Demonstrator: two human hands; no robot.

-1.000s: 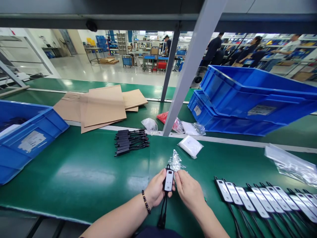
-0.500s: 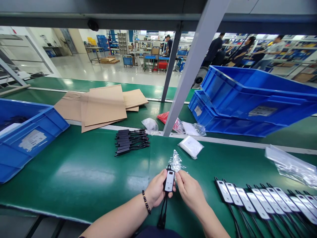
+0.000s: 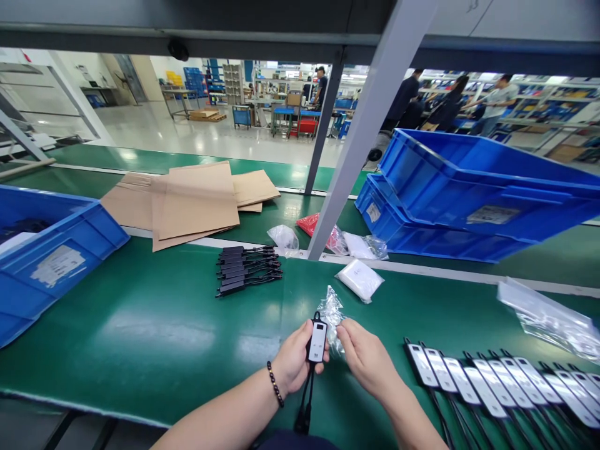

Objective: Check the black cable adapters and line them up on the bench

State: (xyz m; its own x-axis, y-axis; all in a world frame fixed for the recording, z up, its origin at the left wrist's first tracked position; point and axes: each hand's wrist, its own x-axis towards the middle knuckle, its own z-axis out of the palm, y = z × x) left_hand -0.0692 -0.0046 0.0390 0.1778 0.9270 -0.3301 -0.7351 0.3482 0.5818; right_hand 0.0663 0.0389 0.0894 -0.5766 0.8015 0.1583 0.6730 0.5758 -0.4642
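My left hand grips a small black electronic device with a white front panel and a dark little window. A loop tops the device, and two black cables with connectors hang from its lower end. Just right of it, my right hand is closed in a pinch, apart from the device; what its fingertips hold I cannot make out. Crumpled clear film lies behind and between the hands. To the right, several similar white-faced devices lie in a row with their cables toward me.
Several black cabled modules lie stacked on the green bench. Behind are cardboard sheets, a white packet and a slanted post. Blue bins stand right, another blue bin left. Clear bags lie right.
My right hand has drawn a little away from the device, to the right. The left hand keeps hold of the device, which has shifted slightly left in view.
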